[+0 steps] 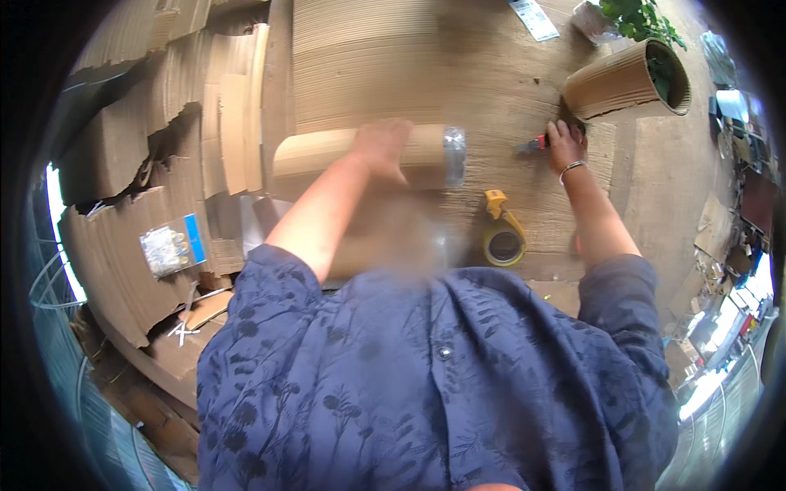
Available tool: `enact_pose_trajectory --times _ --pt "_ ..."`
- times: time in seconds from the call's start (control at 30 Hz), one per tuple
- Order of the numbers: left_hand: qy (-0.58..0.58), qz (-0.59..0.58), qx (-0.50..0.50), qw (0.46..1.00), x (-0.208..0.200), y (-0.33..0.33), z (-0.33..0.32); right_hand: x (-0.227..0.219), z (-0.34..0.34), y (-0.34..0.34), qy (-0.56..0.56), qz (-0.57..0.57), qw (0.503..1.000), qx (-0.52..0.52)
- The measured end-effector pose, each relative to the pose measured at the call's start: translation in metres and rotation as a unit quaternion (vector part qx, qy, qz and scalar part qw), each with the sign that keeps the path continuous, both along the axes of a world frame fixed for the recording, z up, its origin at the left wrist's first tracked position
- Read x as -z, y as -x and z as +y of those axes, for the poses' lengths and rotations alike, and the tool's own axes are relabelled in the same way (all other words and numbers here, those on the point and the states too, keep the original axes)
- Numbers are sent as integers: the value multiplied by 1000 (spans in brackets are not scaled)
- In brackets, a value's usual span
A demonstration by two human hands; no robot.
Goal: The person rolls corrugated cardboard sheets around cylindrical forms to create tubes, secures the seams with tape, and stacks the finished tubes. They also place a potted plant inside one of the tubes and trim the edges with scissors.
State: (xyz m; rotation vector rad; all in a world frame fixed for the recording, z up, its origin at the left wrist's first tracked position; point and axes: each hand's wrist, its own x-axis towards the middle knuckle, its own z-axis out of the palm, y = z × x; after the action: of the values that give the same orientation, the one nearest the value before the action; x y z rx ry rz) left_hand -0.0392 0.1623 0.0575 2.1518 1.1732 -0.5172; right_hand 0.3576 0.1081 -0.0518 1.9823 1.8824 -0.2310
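Note:
A cardboard roll [323,155] lies crosswise on the work surface, its right end wrapped in clear plastic or tape [454,155]. Over its middle, my left hand [383,149] spans the roll with thumb and fingers apart on either side; the fingers are somewhat blurred. My right hand [566,144] is closed around a red-handled cutting tool [536,143] with a grey tip pointing left, resting low on the board; part of it is hidden by the fingers. Between my arms, a yellow tape dispenser [503,233] holds a roll of tape.
Beyond my right hand lies a cardboard tube [610,86] with green leaves inside; a leafy plant [643,18] is behind it. A white label sheet [534,18] sits at the back. Stacked cardboard [237,114] and a plastic packet [172,245] fill the left.

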Motion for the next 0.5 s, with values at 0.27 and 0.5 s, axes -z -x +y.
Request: enact_pose_trajectory --times 0.27,0.5 --pt "-55 6 7 998 27 10 -12 -11 -8 -29 -145 131 973 -124" --pt "-120 -30 -46 991 38 20 -50 -90 54 112 99 534 821 175"
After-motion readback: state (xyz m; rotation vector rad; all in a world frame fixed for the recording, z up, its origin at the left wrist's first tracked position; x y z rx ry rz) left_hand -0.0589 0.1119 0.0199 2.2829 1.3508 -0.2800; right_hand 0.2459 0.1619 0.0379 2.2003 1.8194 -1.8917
